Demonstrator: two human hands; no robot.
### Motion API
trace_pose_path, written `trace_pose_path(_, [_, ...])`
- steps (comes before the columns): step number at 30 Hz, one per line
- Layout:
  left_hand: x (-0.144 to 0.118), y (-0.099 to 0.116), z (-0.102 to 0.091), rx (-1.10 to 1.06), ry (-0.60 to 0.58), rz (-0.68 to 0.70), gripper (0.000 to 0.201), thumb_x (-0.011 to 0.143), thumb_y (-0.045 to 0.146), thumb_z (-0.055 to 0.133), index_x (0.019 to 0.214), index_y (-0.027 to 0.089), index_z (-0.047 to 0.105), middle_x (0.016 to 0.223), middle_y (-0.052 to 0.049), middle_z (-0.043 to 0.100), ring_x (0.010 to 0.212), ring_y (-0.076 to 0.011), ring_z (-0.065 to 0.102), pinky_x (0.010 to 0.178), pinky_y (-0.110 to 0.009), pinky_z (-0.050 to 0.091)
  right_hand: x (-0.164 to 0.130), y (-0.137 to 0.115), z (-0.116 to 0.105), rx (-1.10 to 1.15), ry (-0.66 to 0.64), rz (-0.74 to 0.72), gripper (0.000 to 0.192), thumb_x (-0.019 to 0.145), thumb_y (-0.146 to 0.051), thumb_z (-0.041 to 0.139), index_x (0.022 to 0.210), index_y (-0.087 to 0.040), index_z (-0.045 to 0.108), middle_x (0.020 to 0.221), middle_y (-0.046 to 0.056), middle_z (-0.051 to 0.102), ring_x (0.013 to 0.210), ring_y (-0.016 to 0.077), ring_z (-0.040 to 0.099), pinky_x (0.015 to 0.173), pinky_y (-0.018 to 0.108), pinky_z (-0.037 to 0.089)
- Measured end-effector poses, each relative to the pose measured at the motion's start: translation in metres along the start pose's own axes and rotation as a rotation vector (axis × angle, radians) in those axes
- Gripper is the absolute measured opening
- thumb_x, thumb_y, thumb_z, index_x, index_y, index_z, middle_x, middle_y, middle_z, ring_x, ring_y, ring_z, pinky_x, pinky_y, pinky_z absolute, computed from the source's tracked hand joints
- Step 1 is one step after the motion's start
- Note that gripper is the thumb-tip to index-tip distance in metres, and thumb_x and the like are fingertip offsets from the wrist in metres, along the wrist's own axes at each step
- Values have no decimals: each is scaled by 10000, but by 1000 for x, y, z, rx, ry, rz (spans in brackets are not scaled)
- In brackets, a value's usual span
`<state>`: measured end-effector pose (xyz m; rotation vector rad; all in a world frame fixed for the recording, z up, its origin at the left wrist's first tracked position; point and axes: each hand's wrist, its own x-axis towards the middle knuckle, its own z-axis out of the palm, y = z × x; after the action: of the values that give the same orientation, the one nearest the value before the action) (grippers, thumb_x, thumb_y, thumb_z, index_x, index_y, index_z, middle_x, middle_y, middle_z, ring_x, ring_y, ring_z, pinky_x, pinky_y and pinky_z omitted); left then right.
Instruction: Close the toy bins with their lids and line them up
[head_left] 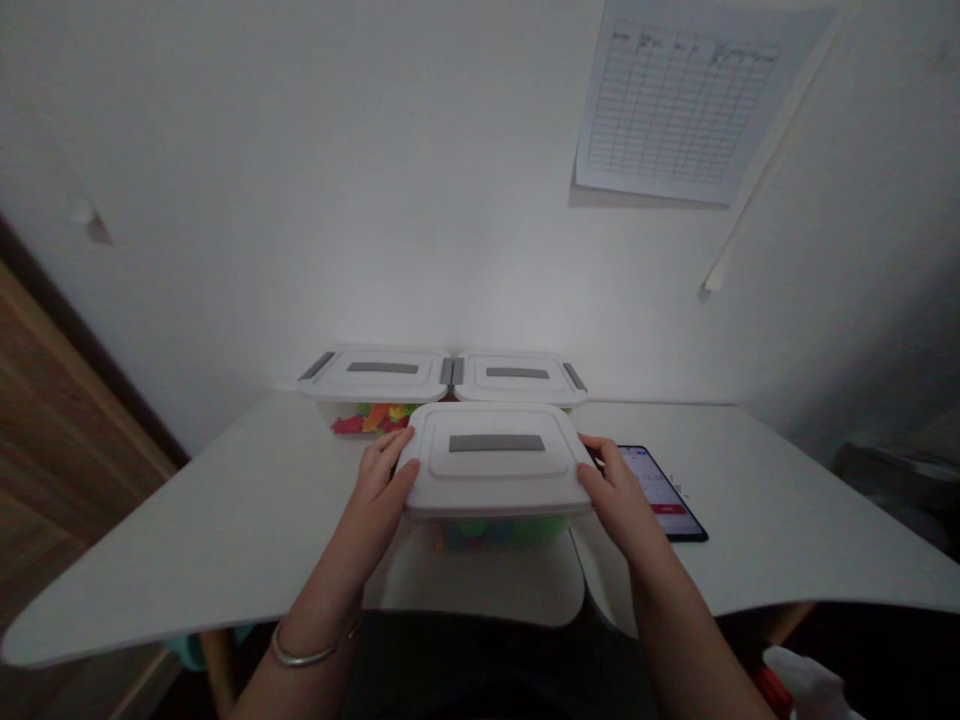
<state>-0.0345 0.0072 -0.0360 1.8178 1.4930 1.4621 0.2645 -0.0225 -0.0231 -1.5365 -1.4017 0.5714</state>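
Note:
A clear plastic storage box with a white lid (495,475) is between my two hands near the middle of the table. A grey strip runs across its lid, and blurred green, blue and orange pieces show through its front. My left hand (385,475) grips the left end, thumb on the lid's edge and fingers around the side. At the right end, my right hand (615,485) holds it the same way. Both end latches are mostly covered by my hands. Whether the box's base touches the table cannot be made out.
Behind stand two similar lidded boxes, the left box (382,385) with colourful pieces and the right box (517,375), against the wall. A tablet (664,495) lies right of my right hand on the white table (787,500). A printed sheet (675,110) hangs above.

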Motion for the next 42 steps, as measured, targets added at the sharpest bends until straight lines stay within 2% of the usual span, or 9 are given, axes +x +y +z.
trace_pose_path(5, [-2, 13, -13, -5, -54, 22, 452, 816, 470, 499, 1146, 214, 671, 1189, -89, 573, 1182, -238, 515, 1096, -428, 372, -6, 3, -8, -80, -24, -21, 373, 759, -287, 480, 1117, -198, 541, 1219, 112, 605, 1131, 263, 561, 989, 468, 414])
trace_pose_path(10, [6, 16, -18, -21, -52, -21, 436, 773, 448, 538, 1081, 190, 710, 1138, -98, 604, 1131, -249, 547, 1057, -433, 407, -2, 9, -6, 96, 10, -26, 200, 746, -282, 499, 937, -229, 524, 1366, 109, 538, 1246, 261, 508, 986, 469, 424])
trace_pose_path(17, [15, 3, -16, -150, -22, -128, 417, 701, 453, 614, 988, 177, 739, 1168, -113, 635, 1163, -287, 542, 1031, -436, 422, 13, 21, 6, 347, 36, 86, 315, 704, -364, 566, 974, -201, 558, 1392, 140, 522, 1287, 265, 490, 1078, 456, 354])
trace_pose_path(22, [7, 5, -4, -432, -18, -424, 736, 736, 449, 630, 1397, 179, 449, 1306, -139, 587, 1137, -262, 598, 890, -352, 513, 2, 13, 15, 629, 0, 306, 683, 722, -425, 560, 1350, -197, 422, 1324, 117, 594, 1101, 278, 633, 889, 433, 519])
trace_pose_path(26, [1, 18, 4, -695, -136, -665, 606, 769, 436, 579, 1280, 111, 549, 1057, -127, 713, 898, -244, 690, 701, -307, 545, -3, 5, 21, 770, -101, 395, 660, 752, -409, 493, 1366, -173, 457, 1202, 115, 675, 986, 288, 684, 832, 454, 549])
trace_pose_path(28, [0, 26, 5, -761, -115, -734, 519, 772, 405, 549, 1185, 96, 608, 902, -98, 738, 796, -240, 697, 625, -306, 541, -3, 3, 20, 740, -123, 361, 651, 752, -387, 470, 1368, -174, 475, 1192, 111, 681, 988, 288, 686, 817, 454, 558])
trace_pose_path(33, [1, 40, 4, -837, 1, -591, 500, 771, 345, 530, 1222, 141, 606, 1046, -55, 733, 960, -237, 684, 741, -307, 560, -1, -2, 10, 648, -78, 283, 784, 721, -323, 497, 1481, -238, 329, 1362, 60, 578, 1057, 254, 667, 803, 393, 576])
trace_pose_path(38, [4, 32, 0, -642, -30, -548, 616, 765, 305, 524, 1367, 177, 500, 1381, -69, 564, 1251, -263, 539, 968, -359, 500, -6, -13, 5, 678, -84, 334, 807, 696, -282, 541, 1475, -207, 346, 1324, 72, 608, 980, 247, 689, 733, 356, 581])
trace_pose_path(42, [6, 24, -3, -493, -80, -513, 705, 787, 351, 533, 1453, 178, 383, 1501, -89, 411, 1340, -276, 446, 1047, -377, 440, -7, -14, 4, 625, -124, 290, 807, 706, -275, 548, 1480, -195, 336, 1310, 82, 617, 945, 244, 696, 706, 347, 578])
